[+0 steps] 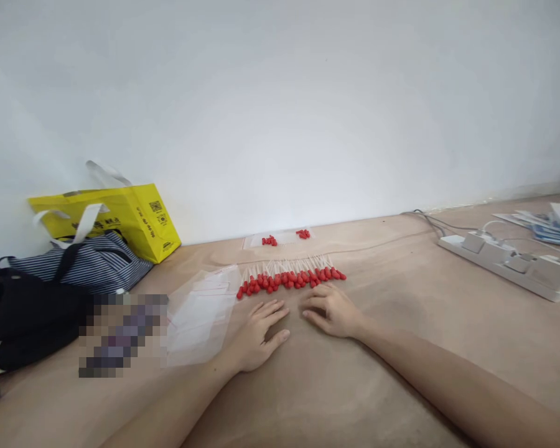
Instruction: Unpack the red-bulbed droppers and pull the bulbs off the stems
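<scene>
A row of thin white sticks with bulb-shaped red heads (284,279) lies across the table, heads toward me. Just in front of it, my left hand (261,333) rests with fingers stretched out and thumb apart, holding nothing. To its right, my right hand (333,311) lies near the red heads, its fingers loosely bent and thumb apart, with nothing visible in it. Clear plastic bags (203,314) lie flat in a stack to the left of my left hand. Behind the row, against the wall, is clear plastic (287,238) with two small clusters of red heads.
At the left stand a yellow bag (154,230) with white handles, a striped bag (98,264) and black cloth (32,317). A blurred-out item lies beside them. On the right are a white power strip (508,264) with plugs and cables, and printed papers (555,224).
</scene>
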A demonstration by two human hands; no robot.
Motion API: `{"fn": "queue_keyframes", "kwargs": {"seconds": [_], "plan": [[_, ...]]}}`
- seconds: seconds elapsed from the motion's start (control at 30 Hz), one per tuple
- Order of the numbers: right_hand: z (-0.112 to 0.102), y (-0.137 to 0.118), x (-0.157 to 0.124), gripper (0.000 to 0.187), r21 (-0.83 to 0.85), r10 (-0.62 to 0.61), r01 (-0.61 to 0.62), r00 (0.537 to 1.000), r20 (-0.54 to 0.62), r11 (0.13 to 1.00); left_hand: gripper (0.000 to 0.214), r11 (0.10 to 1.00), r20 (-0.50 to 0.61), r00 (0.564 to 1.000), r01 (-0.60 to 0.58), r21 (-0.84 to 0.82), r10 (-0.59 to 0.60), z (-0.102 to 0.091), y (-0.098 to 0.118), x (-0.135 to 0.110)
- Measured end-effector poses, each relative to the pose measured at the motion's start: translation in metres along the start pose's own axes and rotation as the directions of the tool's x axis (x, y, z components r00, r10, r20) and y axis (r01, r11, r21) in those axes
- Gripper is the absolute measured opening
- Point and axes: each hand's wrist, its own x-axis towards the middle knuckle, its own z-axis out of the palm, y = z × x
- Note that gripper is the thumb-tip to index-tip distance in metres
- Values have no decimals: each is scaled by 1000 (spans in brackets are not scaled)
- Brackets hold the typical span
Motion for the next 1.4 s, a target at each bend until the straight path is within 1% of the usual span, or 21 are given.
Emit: {"fn": "queue_keyframes", "kwargs": {"seconds": [0.03,0.07,0.13,0.2,0.27,0.33,0.5,0.63,0.73,0.83,0.9,0.97,1.0,1.07,1.13,1.2,1.23,1.3,1.33,1.37,1.4], "plan": [[0,6,1,20,-33,52,-55,995,-89,998,45,1000,-2,1000,1,-6,-1,0,1,1],[1,13,1,18,-55,111,-123,977,-183,991,44,1000,-3,1000,0,-11,0,0,1,2],[-1,30,1,15,-48,233,-264,912,-337,963,44,1000,-4,1000,-5,-19,5,-1,2,2],[-4,48,-2,14,-17,355,-396,841,-408,918,44,1000,0,1000,-4,-19,4,-2,2,2],[-7,61,-5,17,0,451,-496,790,-415,868,45,1000,11,1000,1,-13,-1,-2,2,1],[-11,69,-9,22,-4,510,-555,768,-388,832,45,1000,20,1000,2,-7,-2,-2,2,0],[-12,70,-11,21,-59,542,-583,785,-300,811,45,1000,7,1000,-12,-5,12,0,-2,0],[-10,69,-9,20,-102,519,-569,799,-305,816,44,1000,10,1000,-13,-26,13,2,-5,0],[-11,67,-8,22,-146,460,-549,795,-395,823,43,998,3,1000,-10,-57,10,0,-3,-2],[-15,54,-6,23,-212,324,-482,796,-510,850,39,988,-34,999,-9,-155,4,-1,-1,-2],[-16,37,-5,22,-258,201,-390,816,-542,884,36,959,-81,996,0,-284,-24,-1,1,-1],[-13,15,-4,19,-292,77,-262,850,-522,920,36,877,-105,989,40,-479,-103,2,4,2],[-10,4,-3,18,-301,21,-197,865,-501,933,38,802,-95,984,68,-593,-153,5,6,4],[-1,-16,0,18,-320,-81,-71,895,-440,945,44,606,-44,973,105,-788,-225,10,12,9],[9,-29,4,19,-347,-179,41,910,-375,937,46,440,1,967,116,-891,-253,16,18,14],[17,-36,8,21,-361,-258,131,909,-329,923,44,365,11,952,128,-922,-304,20,23,18],[20,-37,9,22,-358,-277,159,910,-310,920,42,350,6,938,135,-927,-346,22,25,20],[21,-36,11,20,-330,-266,168,922,-282,929,37,350,-23,906,139,-926,-423,24,24,22],[20,-34,11,19,-312,-246,155,929,-277,937,34,373,-46,896,136,-918,-441,24,21,22],[19,-33,10,18,-296,-220,133,934,-282,946,32,422,-77,894,131,-897,-442,24,18,22],[16,-31,9,18,-285,-193,106,936,-296,953,29,495,-119,896,123,-860,-429,24,14,22]]}}
